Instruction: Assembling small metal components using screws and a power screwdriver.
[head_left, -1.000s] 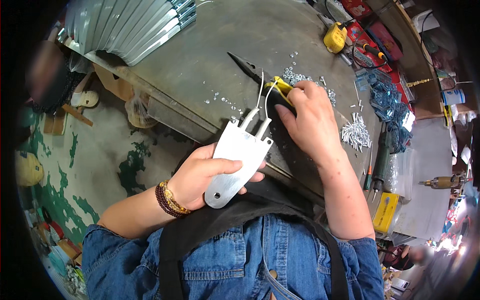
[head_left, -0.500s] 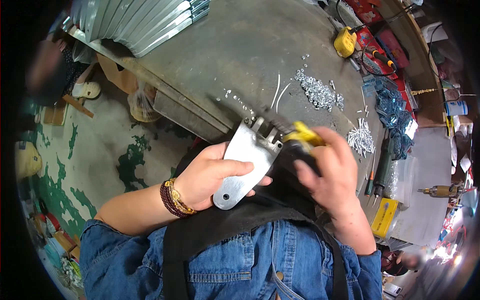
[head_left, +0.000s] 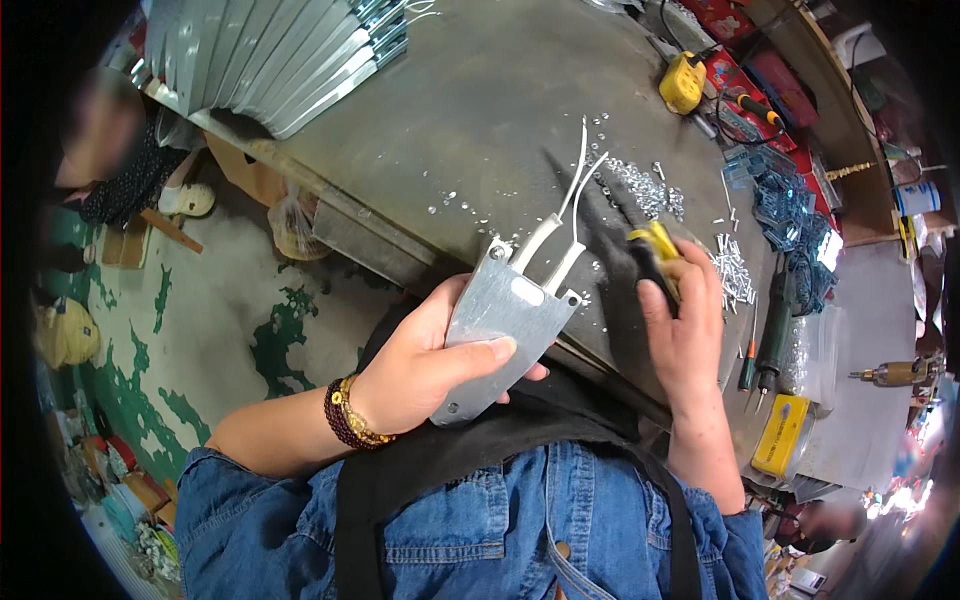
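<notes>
1. The left hand [head_left: 415,358] pinches a flat, tapered silver metal plate [head_left: 515,325], thumb on its face and fingers underneath, near the grey tabletop's [head_left: 470,100] edge.
2. The right hand's [head_left: 688,330] fingers are curled round yellow-and-black-handled pliers [head_left: 655,242]; their blurred tip hides how far it opens.
3. Half a second ago the pliers crossed the plate's end; now they are farther right, exposing two white-sleeved wires [head_left: 577,185].

Tool [head_left: 660,242] in R hand [head_left: 688,330] blurry & L hand [head_left: 418,362] pt. hidden behind plate [head_left: 510,312].
</notes>
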